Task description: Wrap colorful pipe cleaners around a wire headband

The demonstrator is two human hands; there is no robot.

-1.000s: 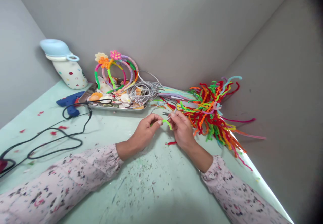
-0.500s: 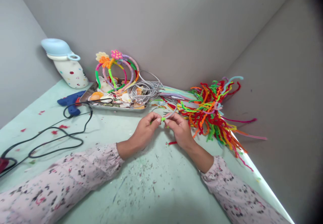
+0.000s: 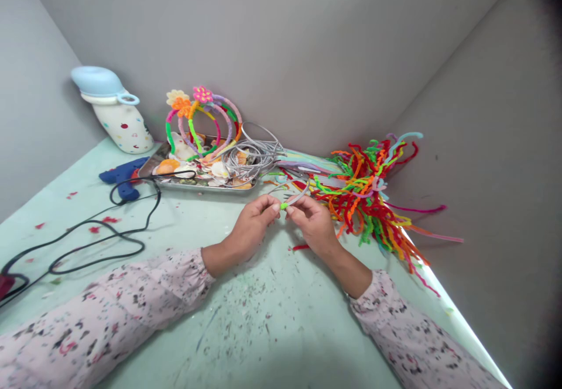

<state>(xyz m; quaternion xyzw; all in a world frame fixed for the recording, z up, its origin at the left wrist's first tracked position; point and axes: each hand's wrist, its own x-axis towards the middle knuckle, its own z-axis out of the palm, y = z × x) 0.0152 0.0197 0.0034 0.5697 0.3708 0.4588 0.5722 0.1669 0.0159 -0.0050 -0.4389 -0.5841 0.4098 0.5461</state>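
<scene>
My left hand [image 3: 252, 228] and my right hand [image 3: 311, 222] meet at the middle of the pale green table [image 3: 246, 319], fingertips almost touching. Both pinch a short bright green pipe cleaner [image 3: 284, 205] wound onto the end of a thin grey metal headband [image 3: 295, 193]. The grey band arcs up and back from my fingers toward the tray. My fingers hide most of the green piece. A short red scrap [image 3: 300, 247] lies just under my right hand.
A metal tray [image 3: 197, 183] with shells, finished colourful headbands [image 3: 202, 120] and bare grey bands [image 3: 254, 155] stands behind. A heap of coloured pipe cleaners [image 3: 373, 196] lies right. A blue glue gun [image 3: 120, 175], its black cord [image 3: 100, 231] and a spotted white bottle [image 3: 116, 114] are left.
The loose green end that curved between my hands has shortened to a small stub at the fingertips. My hands have drawn closer together and shifted slightly up.
</scene>
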